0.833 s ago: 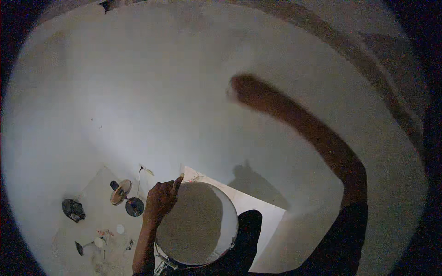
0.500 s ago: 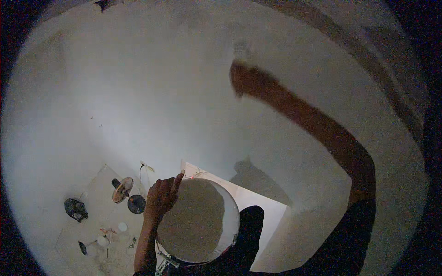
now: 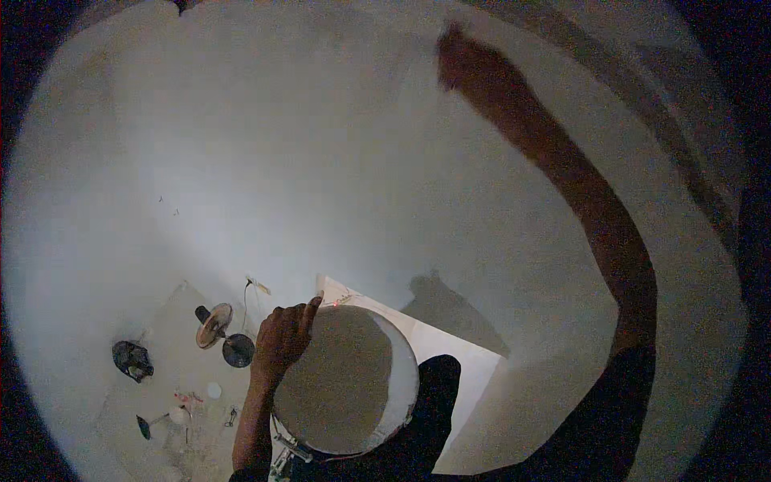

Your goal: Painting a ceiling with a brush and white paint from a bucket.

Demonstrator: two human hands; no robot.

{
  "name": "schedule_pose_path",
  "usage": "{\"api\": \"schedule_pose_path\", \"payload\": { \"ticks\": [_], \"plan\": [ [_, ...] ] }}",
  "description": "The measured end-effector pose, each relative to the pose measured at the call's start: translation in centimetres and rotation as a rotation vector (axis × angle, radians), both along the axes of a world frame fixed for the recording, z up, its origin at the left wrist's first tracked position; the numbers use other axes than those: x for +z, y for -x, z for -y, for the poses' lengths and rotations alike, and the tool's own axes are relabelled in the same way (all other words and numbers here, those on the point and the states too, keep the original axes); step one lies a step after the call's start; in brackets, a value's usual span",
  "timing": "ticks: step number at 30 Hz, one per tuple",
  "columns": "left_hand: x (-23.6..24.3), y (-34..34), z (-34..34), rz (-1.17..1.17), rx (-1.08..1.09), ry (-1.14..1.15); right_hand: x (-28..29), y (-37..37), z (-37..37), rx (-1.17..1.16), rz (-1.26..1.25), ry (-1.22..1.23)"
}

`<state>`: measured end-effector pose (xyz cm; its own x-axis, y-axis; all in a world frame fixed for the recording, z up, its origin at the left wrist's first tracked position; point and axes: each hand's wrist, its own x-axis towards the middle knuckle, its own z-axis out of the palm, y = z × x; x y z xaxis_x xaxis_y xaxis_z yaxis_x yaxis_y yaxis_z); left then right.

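Observation:
A round, hoop-like thing with a pale, flat, taut-looking face (image 3: 333,377) rests on or against my lap, partly in shadow. Metal hardware (image 3: 291,455) sits at its lower left edge. My left hand (image 3: 283,341) is closed at its upper left rim, index finger stretched along the edge beside a tiny red glow (image 3: 335,304). Far from it, my right hand (image 3: 459,60) is raised at the upper right, arm long and bent. Motion blur smears its fingers, and I cannot make out anything in them.
Beneath the hoop-like thing lies a white sheet or board (image 3: 474,357). To the left are a crumpled black thing (image 3: 132,360), a brown disc (image 3: 214,325), a dark disc (image 3: 238,350), a white round piece (image 3: 214,390) and red scraps (image 3: 189,397). My dark-clothed leg (image 3: 440,381) rises beside the hoop.
My right hand has moved up and slightly right, farther from the hoop-like thing, with the arm reaching out more. My left hand and the hoop have hardly moved.

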<state>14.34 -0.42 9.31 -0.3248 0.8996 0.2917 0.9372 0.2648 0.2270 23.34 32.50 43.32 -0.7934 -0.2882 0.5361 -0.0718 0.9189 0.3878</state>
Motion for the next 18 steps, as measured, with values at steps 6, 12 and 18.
{"api": "schedule_pose_path", "payload": {
  "ticks": [6,12,18],
  "plan": [
    [0.4,-0.3,-0.3,-0.158,-0.021,-0.105,-10.7,-1.9,1.4,-0.145,0.287,0.123],
    [0.7,-0.4,-0.1,-0.185,-0.019,-0.098,-1.6,-0.5,0.9,-0.513,0.045,-0.004],
    [1.1,-0.6,0.0,-0.126,0.005,-0.054,-0.4,0.7,-1.3,-0.401,-0.126,-0.264]
  ]
}}
